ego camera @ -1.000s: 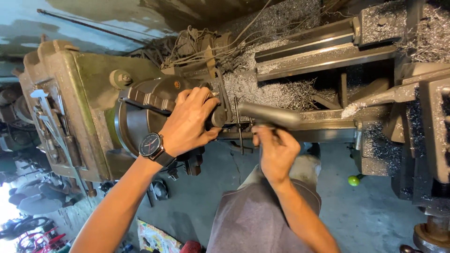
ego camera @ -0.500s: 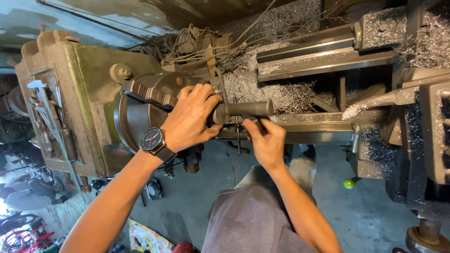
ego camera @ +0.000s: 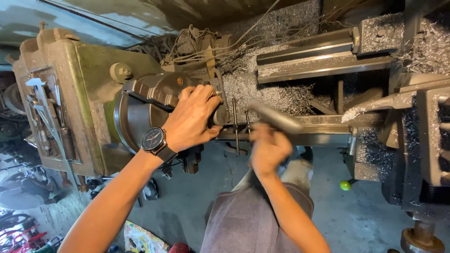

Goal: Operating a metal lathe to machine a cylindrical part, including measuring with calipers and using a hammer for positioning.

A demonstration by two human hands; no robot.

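The dull grey steel bar [ego camera: 274, 115] lies with its long axis from ten to four o'clock, just above the blurred right hand [ego camera: 267, 149], whose grip I cannot tell. At nine o'clock from it, the left hand [ego camera: 192, 119] presses spread fingers on the round dark lathe chuck [ego camera: 140, 112].

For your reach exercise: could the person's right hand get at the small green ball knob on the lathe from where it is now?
Probably yes. The right hand is blurred, beside the metal bar, and the green ball knob lies lower on its right with only open floor between.
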